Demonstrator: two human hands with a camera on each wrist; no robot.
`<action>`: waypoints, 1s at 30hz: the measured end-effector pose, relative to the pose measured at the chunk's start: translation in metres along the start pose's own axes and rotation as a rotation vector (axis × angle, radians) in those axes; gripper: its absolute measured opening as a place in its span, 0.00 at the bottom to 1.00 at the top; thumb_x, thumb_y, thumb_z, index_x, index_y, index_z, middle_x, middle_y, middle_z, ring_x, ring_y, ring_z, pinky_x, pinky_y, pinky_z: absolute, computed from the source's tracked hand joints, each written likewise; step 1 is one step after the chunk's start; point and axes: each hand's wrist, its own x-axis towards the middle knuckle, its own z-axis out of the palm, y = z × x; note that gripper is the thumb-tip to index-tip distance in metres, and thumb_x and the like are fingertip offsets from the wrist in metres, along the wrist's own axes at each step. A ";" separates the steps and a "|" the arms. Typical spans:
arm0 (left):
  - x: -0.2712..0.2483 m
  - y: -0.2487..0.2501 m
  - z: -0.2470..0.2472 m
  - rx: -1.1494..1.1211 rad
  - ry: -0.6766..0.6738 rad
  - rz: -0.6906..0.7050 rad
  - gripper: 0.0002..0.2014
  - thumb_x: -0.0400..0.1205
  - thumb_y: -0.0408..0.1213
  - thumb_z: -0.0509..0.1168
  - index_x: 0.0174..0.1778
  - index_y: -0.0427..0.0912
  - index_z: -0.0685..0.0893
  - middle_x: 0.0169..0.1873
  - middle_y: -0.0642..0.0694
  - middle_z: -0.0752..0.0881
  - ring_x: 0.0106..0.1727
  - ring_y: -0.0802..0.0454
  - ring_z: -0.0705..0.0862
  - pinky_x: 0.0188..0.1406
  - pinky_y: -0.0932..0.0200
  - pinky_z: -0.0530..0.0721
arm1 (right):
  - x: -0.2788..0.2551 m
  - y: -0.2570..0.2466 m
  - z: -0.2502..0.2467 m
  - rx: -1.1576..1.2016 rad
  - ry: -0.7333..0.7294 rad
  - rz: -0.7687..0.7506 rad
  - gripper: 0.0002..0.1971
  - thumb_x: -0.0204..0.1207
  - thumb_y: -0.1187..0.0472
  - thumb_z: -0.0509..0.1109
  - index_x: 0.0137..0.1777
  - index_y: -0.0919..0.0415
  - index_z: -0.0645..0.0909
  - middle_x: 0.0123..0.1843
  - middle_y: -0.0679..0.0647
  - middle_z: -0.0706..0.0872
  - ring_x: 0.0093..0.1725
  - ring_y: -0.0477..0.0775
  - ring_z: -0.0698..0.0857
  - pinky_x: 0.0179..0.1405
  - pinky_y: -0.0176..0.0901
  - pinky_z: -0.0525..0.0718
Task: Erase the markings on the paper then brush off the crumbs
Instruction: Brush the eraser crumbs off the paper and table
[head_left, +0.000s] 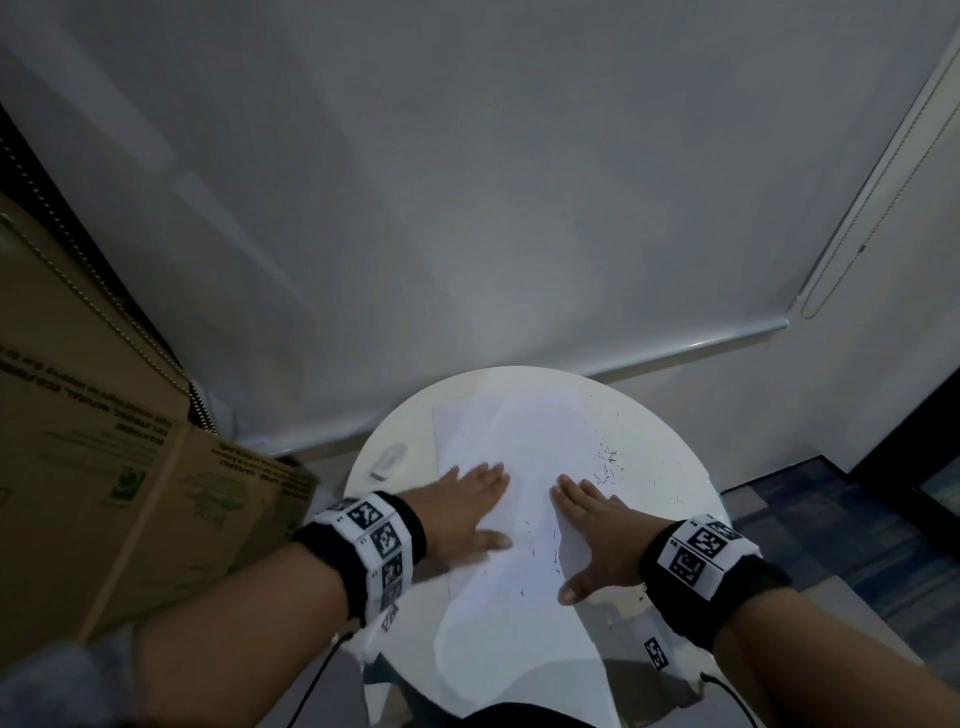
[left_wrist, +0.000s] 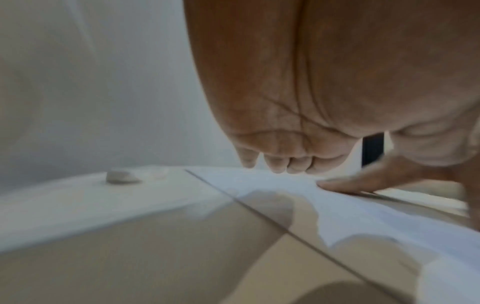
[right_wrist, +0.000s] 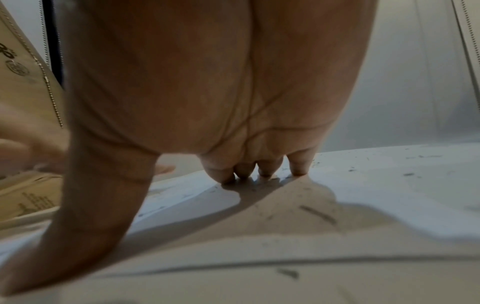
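White paper (head_left: 524, 441) flat at centre of round table (head_left: 670, 467). Dark crumbs (head_left: 608, 465) scattered at 2 o'clock and centre. White eraser (head_left: 388, 461) at 9 o'clock, off sheet.

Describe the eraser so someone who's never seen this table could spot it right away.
Start at the round white table with the sheet of paper on it. Just off the paper's left edge, beyond the fingertips of the left hand, lies the eraser. It is the only small whitish block on the bare tabletop, lying apart from the paper and untouched by either hand.
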 end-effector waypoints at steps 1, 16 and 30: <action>0.004 -0.006 -0.008 -0.022 0.027 -0.042 0.39 0.89 0.56 0.48 0.85 0.38 0.36 0.85 0.42 0.35 0.86 0.49 0.37 0.83 0.51 0.39 | 0.000 0.000 0.000 0.003 0.002 -0.001 0.62 0.66 0.34 0.73 0.83 0.59 0.31 0.83 0.51 0.29 0.83 0.54 0.33 0.82 0.54 0.40; 0.055 0.005 -0.015 -0.113 -0.027 -0.070 0.36 0.90 0.54 0.46 0.85 0.37 0.37 0.85 0.41 0.36 0.86 0.48 0.38 0.83 0.49 0.43 | 0.004 0.005 0.004 0.020 0.014 -0.018 0.62 0.66 0.34 0.73 0.83 0.57 0.30 0.83 0.51 0.28 0.83 0.53 0.32 0.81 0.55 0.39; 0.052 0.008 -0.015 -0.243 0.026 -0.073 0.35 0.90 0.53 0.46 0.86 0.37 0.40 0.85 0.42 0.38 0.86 0.49 0.39 0.84 0.52 0.45 | 0.003 0.003 0.002 0.018 0.003 -0.009 0.62 0.67 0.34 0.73 0.82 0.58 0.30 0.83 0.51 0.28 0.83 0.54 0.32 0.81 0.55 0.38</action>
